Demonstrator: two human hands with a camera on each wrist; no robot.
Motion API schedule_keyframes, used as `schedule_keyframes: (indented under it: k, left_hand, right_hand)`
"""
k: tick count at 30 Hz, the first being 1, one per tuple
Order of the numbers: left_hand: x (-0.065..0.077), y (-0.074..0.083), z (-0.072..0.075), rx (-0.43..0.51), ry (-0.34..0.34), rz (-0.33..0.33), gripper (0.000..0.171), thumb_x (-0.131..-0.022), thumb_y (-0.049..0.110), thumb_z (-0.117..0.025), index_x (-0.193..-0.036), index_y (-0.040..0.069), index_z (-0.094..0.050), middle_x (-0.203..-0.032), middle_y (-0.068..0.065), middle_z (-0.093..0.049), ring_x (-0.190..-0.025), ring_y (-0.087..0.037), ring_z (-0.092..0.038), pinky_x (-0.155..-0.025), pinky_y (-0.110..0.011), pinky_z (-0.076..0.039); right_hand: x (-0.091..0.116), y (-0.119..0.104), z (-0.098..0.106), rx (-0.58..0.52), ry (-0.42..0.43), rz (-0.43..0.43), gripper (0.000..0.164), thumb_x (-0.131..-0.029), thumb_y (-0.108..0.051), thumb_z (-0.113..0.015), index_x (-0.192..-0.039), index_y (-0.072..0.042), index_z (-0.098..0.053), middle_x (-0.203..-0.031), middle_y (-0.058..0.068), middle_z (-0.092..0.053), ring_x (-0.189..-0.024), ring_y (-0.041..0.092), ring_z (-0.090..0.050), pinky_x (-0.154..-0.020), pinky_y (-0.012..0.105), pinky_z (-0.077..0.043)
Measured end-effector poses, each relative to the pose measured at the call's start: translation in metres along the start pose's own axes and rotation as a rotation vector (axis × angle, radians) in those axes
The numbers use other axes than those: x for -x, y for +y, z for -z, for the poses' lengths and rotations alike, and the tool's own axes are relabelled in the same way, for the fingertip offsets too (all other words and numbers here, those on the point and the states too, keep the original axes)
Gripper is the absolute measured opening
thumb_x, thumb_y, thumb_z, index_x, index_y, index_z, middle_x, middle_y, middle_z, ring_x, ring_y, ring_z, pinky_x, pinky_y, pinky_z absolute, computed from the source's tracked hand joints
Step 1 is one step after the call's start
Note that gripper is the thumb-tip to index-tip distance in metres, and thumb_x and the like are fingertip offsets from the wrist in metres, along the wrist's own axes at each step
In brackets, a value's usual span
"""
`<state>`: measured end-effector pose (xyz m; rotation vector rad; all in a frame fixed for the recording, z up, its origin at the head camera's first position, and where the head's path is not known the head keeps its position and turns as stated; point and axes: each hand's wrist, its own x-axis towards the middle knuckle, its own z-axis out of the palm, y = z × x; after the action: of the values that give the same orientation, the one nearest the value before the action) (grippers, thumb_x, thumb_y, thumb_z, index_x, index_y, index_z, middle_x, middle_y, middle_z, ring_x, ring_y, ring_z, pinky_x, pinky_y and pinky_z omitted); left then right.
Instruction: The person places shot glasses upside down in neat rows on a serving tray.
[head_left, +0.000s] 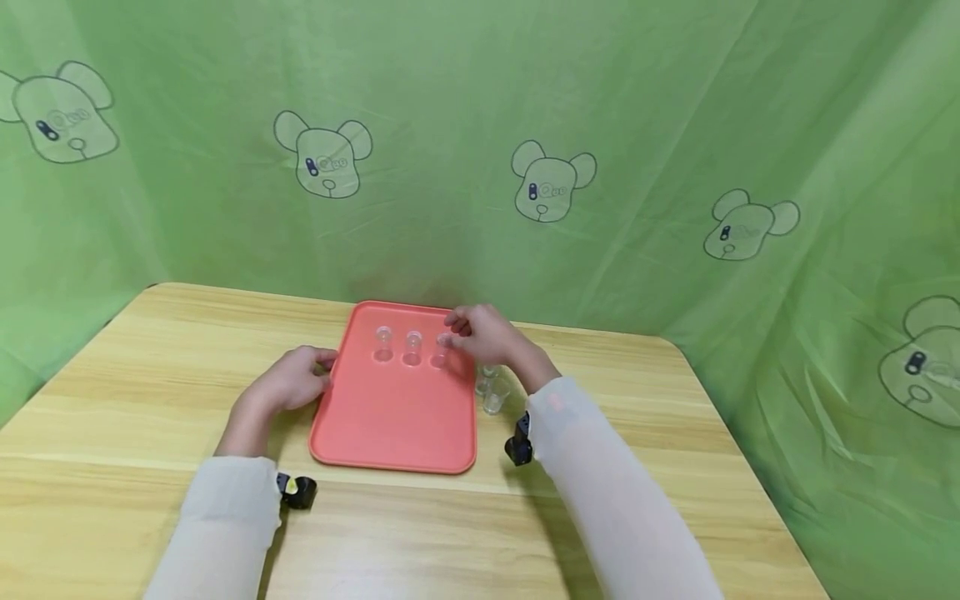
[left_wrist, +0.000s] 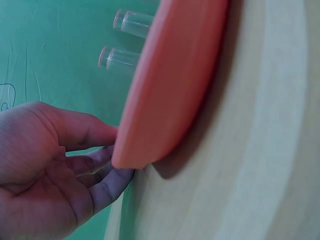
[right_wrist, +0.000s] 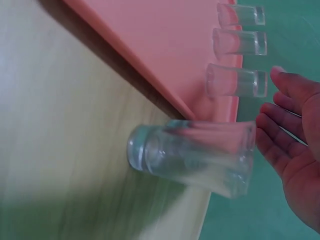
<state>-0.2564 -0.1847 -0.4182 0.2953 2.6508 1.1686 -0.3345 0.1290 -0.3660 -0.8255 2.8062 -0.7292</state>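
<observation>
On a red tray [head_left: 393, 425], three small clear glasses [head_left: 412, 347] stand upside down in a row near its far edge. My left hand [head_left: 294, 379] grips the tray's left rim, its thumb [left_wrist: 92, 131] against the edge and its fingers partly hidden behind and below. Over the tray's far right corner, my right hand [head_left: 486, 335] is nearest to the rightmost glass [right_wrist: 235, 81]. In the right wrist view its fingers are relaxed and apart from that glass, with nothing held. Other clear glasses [right_wrist: 195, 157] stand upright on the table beside the tray's right edge.
The light wooden table [head_left: 390, 533] carries the tray near its far edge. A green curtain [head_left: 450, 92] with bear-head outlines hangs behind and at the sides. A black wrist camera [head_left: 519, 446] sits at the right cuff, and another [head_left: 300, 493] at the left cuff.
</observation>
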Motion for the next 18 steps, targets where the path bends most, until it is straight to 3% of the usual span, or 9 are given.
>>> schedule_keyframes:
  k: [6, 18]
  left_hand:
    - [-0.001, -0.001, -0.001, -0.027, -0.001, -0.029, 0.053, -0.093, -0.003, -0.049, -0.146, -0.010, -0.048, -0.133, -0.027, -0.062, -0.087, -0.024, -0.060, -0.078, -0.035, -0.049]
    - [-0.002, -0.003, 0.001, -0.011, 0.006, -0.014, 0.054, -0.093, -0.004, -0.048, -0.147, -0.009, -0.049, -0.133, -0.025, -0.063, -0.093, -0.026, -0.059, -0.084, -0.037, -0.048]
  right_hand:
    - [0.008, 0.010, 0.018, -0.046, 0.031, 0.025, 0.030, -0.098, -0.014, -0.068, -0.123, 0.004, -0.067, -0.110, 0.015, -0.071, -0.103, 0.027, -0.067, -0.092, 0.038, -0.054]
    - [0.031, 0.048, 0.040, -0.008, 0.064, 0.028, 0.028, -0.098, -0.011, -0.065, -0.121, 0.006, -0.067, -0.108, 0.018, -0.072, -0.102, 0.032, -0.068, -0.092, 0.045, -0.054]
